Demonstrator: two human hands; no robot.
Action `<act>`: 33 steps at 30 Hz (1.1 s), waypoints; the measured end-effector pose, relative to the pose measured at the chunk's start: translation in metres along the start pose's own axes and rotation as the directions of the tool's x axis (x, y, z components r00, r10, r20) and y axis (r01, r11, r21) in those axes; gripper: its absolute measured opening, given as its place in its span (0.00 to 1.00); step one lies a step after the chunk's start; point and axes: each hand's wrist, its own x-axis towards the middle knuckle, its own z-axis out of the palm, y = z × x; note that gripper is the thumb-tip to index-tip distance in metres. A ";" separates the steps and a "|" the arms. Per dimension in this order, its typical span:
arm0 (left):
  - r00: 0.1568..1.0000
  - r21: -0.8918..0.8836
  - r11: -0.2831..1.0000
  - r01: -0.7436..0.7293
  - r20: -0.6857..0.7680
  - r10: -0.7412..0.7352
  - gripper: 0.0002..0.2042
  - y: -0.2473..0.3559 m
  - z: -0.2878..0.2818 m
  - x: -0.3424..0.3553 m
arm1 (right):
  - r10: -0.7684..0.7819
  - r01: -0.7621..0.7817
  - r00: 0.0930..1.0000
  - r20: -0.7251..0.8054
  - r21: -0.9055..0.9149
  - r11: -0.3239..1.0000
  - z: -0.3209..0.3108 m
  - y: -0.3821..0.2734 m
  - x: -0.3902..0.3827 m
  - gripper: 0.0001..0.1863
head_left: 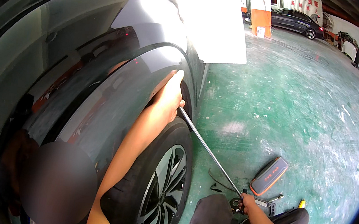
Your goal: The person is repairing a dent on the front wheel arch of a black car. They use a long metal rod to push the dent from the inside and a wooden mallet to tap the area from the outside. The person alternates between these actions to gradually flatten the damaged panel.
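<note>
A long metal rod (210, 153) slants from the dark car's wheel arch down to my lap. My left hand (170, 92) is at the edge of the glossy fender (115, 90), above the tire, closed around the rod's upper part. The rod's far end is hidden behind this hand and the arch. My right hand (247, 203) grips the near end of the rod by my knees. Below my left forearm is the wheel (162, 195), with a multi-spoke rim.
A bright white panel (223, 32) stands beyond the fender. On the green floor lie a dark case with orange trim (269, 176), a thin cord (220, 182) and a few tools. Farther back are an orange-and-white pillar (261, 17) and a parked black car (293, 21).
</note>
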 end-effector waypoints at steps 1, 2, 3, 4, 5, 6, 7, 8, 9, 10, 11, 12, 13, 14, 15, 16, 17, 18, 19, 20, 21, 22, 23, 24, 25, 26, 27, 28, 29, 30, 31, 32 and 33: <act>1.000 -0.001 1.000 0.002 0.000 -0.002 0.14 0.000 0.001 0.000 | -0.001 0.001 1.000 -0.002 0.009 1.000 -0.001 0.003 0.001 0.10; 1.000 -0.001 1.000 0.005 -0.001 -0.005 0.14 0.002 0.002 -0.002 | -0.001 0.001 1.000 -0.005 0.017 1.000 -0.002 0.005 0.003 0.10; 1.000 -0.004 1.000 0.006 0.001 -0.006 0.14 0.002 0.002 -0.003 | 0.003 -0.003 1.000 -0.007 0.010 1.000 -0.003 0.006 0.004 0.10; 1.000 -0.005 1.000 0.008 -0.002 -0.008 0.13 0.003 0.002 -0.004 | 0.009 -0.009 1.000 -0.006 -0.001 1.000 -0.002 0.003 -0.001 0.11; 1.000 -0.009 1.000 0.009 -0.003 -0.009 0.13 0.002 0.001 -0.003 | 0.015 -0.015 1.000 -0.006 -0.012 1.000 0.000 0.001 -0.004 0.11; 1.000 -0.011 1.000 0.008 -0.004 -0.009 0.13 0.002 0.000 -0.003 | 0.019 -0.019 1.000 0.000 -0.020 1.000 0.001 0.001 -0.004 0.11; 1.000 -0.013 1.000 0.009 -0.001 -0.009 0.13 0.002 0.000 -0.003 | 0.022 -0.022 1.000 0.002 -0.027 0.999 0.001 0.001 -0.004 0.11; 1.000 -0.013 1.000 0.010 0.001 -0.010 0.13 0.002 0.000 -0.004 | 0.026 -0.026 1.000 0.006 -0.033 0.999 0.001 0.002 -0.004 0.11; 1.000 -0.008 1.000 0.010 -0.004 -0.010 0.13 0.002 0.000 -0.004 | 0.019 -0.019 1.000 -0.006 -0.031 0.999 0.003 0.003 -0.004 0.12; 1.000 -0.003 1.000 0.011 -0.005 -0.011 0.13 0.003 0.000 -0.004 | 0.013 -0.014 1.000 -0.019 -0.026 1.000 0.005 0.006 -0.002 0.12; 1.000 0.008 1.000 0.012 -0.012 -0.012 0.14 0.003 0.000 -0.004 | 0.007 -0.008 0.999 -0.031 -0.020 1.000 0.009 0.010 0.000 0.12; 1.000 0.022 1.000 0.017 -0.021 -0.016 0.14 0.004 0.000 -0.005 | 0.010 -0.010 1.000 -0.020 0.010 1.000 0.016 0.017 0.002 0.12; 0.999 0.040 0.999 0.021 -0.027 -0.020 0.15 0.004 0.002 -0.005 | 0.012 -0.012 1.000 -0.008 0.042 0.999 0.026 0.024 0.004 0.12; 0.999 0.060 0.998 0.029 -0.036 -0.027 0.16 0.006 0.002 -0.008 | 0.012 -0.012 1.000 0.002 0.072 0.997 0.033 0.029 0.007 0.12; 0.998 0.079 0.996 0.037 -0.045 -0.034 0.17 0.007 0.003 -0.009 | 0.020 -0.021 1.000 0.015 0.056 0.998 0.036 0.031 0.011 0.13; 0.998 0.089 0.995 0.033 -0.051 -0.028 0.18 0.007 0.002 -0.008 | 0.027 -0.029 0.999 0.031 0.039 0.999 0.040 0.031 0.014 0.13; 0.998 0.099 0.995 0.029 -0.057 -0.023 0.19 0.005 0.002 -0.006 | 0.035 -0.036 0.998 0.047 0.023 0.999 0.044 0.032 0.017 0.13; 0.998 0.103 0.994 0.026 -0.059 -0.020 0.20 0.006 0.002 -0.006 | 0.032 -0.033 0.998 0.063 0.028 0.999 0.047 0.032 0.021 0.13; 0.998 0.108 0.994 0.025 -0.064 -0.018 0.21 0.005 0.000 -0.005 | 0.033 -0.034 0.997 0.066 0.015 0.999 0.050 0.032 0.021 0.14; 0.998 0.107 0.994 0.026 -0.065 -0.019 0.21 0.005 0.000 -0.005 | 0.034 -0.034 0.997 0.069 0.002 0.999 0.054 0.032 0.021 0.14; 0.998 0.105 0.994 0.022 -0.066 -0.015 0.21 0.005 0.000 -0.007 | 0.036 -0.035 0.997 0.072 -0.011 0.999 0.057 0.033 0.020 0.15; 0.998 0.101 0.995 0.018 -0.064 -0.011 0.21 0.005 0.001 -0.009 | 0.030 -0.029 0.997 0.077 -0.019 0.999 0.055 0.033 0.023 0.15; 0.998 0.095 0.995 0.009 -0.062 -0.004 0.21 0.007 0.003 -0.012 | 0.024 -0.022 0.996 0.083 -0.027 0.999 0.055 0.034 0.027 0.15; 0.998 0.089 0.996 0.001 -0.059 0.004 0.21 0.008 0.004 -0.014 | 0.018 -0.015 0.996 0.088 -0.034 0.999 0.054 0.036 0.030 0.15; 0.998 0.083 0.997 -0.010 -0.057 0.015 0.21 0.006 0.003 -0.011 | 0.017 -0.014 0.996 0.091 -0.033 0.999 0.055 0.036 0.030 0.15; 0.998 0.076 0.997 -0.021 -0.055 0.025 0.21 0.004 0.002 -0.008 | 0.016 -0.013 0.995 0.094 -0.032 0.999 0.057 0.036 0.030 0.15; 0.998 0.078 0.997 -0.020 -0.058 0.024 0.21 0.004 0.001 -0.007 | 0.014 -0.011 0.995 0.097 -0.030 0.999 0.058 0.036 0.030 0.15; 0.998 0.078 0.997 -0.015 -0.058 0.020 0.21 0.004 0.002 -0.008 | 0.012 -0.010 0.996 0.090 -0.027 1.000 0.057 0.039 0.032 0.15; 0.998 0.086 0.996 0.001 -0.063 0.004 0.21 0.006 0.003 -0.011 | 0.011 -0.009 0.997 0.083 -0.023 1.000 0.057 0.040 0.035 0.15; 0.998 0.094 0.995 0.017 -0.067 -0.011 0.21 0.008 0.005 -0.012 | 0.009 -0.007 0.997 0.075 -0.018 1.000 0.057 0.040 0.038 0.14; 0.998 0.097 0.995 0.024 -0.066 -0.017 0.20 0.008 0.004 -0.011 | 0.017 -0.016 0.996 0.085 -0.014 1.000 0.058 0.041 0.039 0.14; 0.998 0.099 0.995 0.030 -0.064 -0.024 0.20 0.007 0.003 -0.008 | 0.025 -0.025 0.995 0.094 -0.009 1.000 0.058 0.042 0.040 0.14; 0.998 0.100 0.995 0.026 -0.065 -0.019 0.20 0.006 0.003 -0.008 | 0.033 -0.033 0.994 0.103 -0.003 0.999 0.057 0.042 0.041 0.13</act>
